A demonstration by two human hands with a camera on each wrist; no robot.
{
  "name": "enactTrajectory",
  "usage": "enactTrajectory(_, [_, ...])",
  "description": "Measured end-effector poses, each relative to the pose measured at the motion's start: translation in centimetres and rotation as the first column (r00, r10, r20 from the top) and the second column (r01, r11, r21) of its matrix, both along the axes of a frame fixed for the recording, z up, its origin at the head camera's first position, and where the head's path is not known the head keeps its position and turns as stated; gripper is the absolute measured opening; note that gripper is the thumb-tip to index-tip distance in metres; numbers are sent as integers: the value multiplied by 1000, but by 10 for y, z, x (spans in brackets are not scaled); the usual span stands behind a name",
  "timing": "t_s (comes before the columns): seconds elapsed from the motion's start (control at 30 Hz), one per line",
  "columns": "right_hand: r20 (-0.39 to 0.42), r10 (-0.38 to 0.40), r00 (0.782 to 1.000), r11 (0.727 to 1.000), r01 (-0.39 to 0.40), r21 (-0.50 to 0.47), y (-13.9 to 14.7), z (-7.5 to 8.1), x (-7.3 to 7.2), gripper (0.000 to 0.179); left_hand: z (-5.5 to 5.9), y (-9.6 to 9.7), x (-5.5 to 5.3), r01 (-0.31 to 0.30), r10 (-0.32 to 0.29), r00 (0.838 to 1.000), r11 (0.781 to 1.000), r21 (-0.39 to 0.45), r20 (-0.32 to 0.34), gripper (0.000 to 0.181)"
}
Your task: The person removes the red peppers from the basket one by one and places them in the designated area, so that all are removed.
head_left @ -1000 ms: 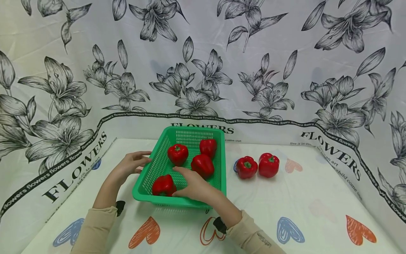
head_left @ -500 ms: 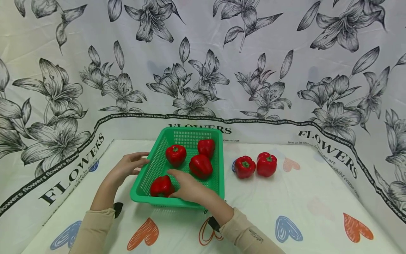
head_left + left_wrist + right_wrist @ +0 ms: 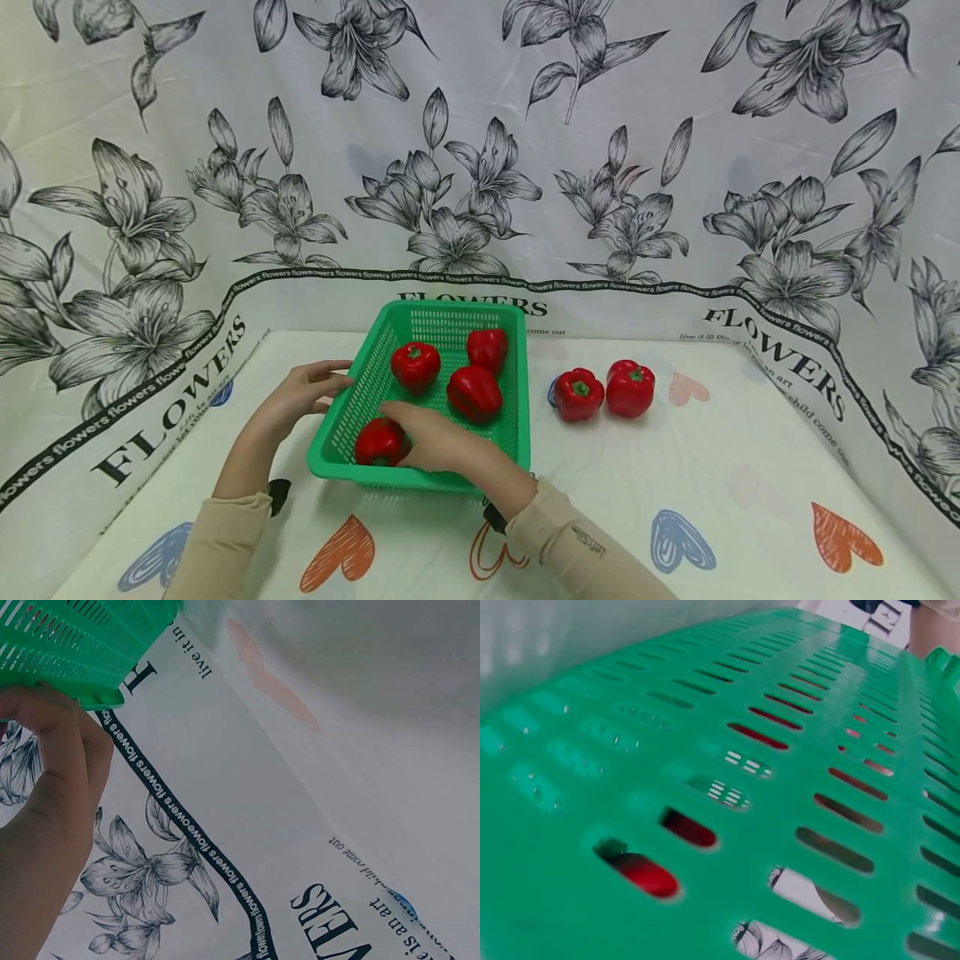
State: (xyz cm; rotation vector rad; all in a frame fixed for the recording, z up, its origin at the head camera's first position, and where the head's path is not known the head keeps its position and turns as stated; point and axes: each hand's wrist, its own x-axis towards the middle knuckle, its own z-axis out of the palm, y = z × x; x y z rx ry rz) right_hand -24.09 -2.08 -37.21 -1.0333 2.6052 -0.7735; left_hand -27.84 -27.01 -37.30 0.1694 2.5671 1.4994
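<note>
A green plastic basket (image 3: 517,450) with slotted walls stands on the table, holding several red bell peppers. My right hand (image 3: 438,442) reaches over its near rim and holds the front-left bell pepper (image 3: 381,443), fingers on the far side and thumb on the near side. Farther in lie another bell pepper (image 3: 416,368), one on its side (image 3: 475,394) and one at the back (image 3: 487,348). My left hand (image 3: 303,390) touches the basket's left rim from outside with loosely bent fingers. The right wrist view is filled by the basket wall (image 3: 705,772), red showing through its slots.
Right of the basket, two more red bell peppers, a left one (image 3: 579,395) and a right one (image 3: 630,389), sit side by side on the heart-printed tablecloth (image 3: 750,467). A flower-printed curtain (image 3: 480,208) closes off the back and sides.
My right hand has moved left and its fingers have come round the front-left bell pepper, which has turned slightly. The left hand stays at the rim. The head view has shifted a little.
</note>
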Motion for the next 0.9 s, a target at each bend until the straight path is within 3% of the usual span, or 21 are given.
enactTrajectory(0.23, [-69,101,993,991,-94,91,-4,0,-4,76,-1,-1,-1,-1,1,1000,1000,-11,0,58])
enactTrajectory(0.47, [-22,128,991,986,-125,113,-4,-1,-7,73,-1,-1,-1,0,0,1000,1000,-2,2,58])
enactTrajectory(0.9, [73,-42,996,999,41,11,-2,-4,-9,71,-1,-1,-1,-2,2,1000,1000,6,4,57])
